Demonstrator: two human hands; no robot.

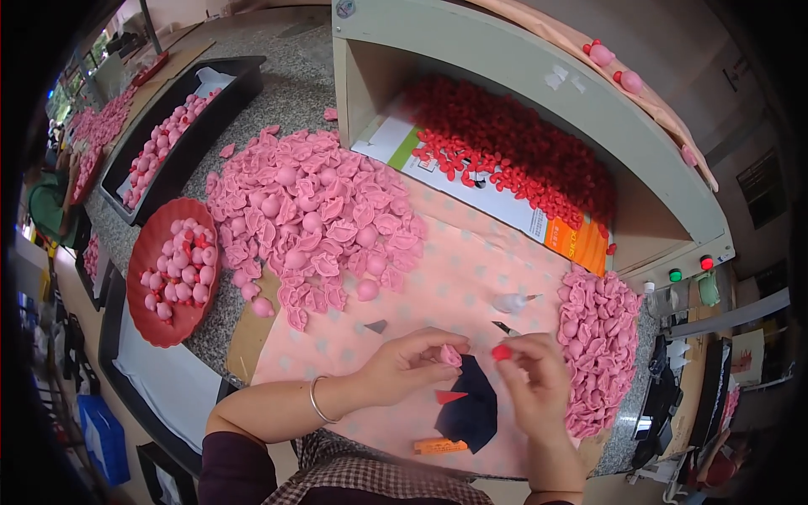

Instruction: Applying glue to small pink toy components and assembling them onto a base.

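Underneath everything, a pink dotted cloth covers a speckled stone bench in a workshop. Above the cloth's near edge, the left hand pinches a pink petal piece shut, while the right hand pinches a small red bead just beside it, apart.

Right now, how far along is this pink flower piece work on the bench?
Apparently done: the red tray and black tray hold rounded pink buds. In hand: the left hand pinches a pink piece, and the right hand holds a small red piece. Seemingly left: a big pink pile, a smaller one and red pieces under the shelf.
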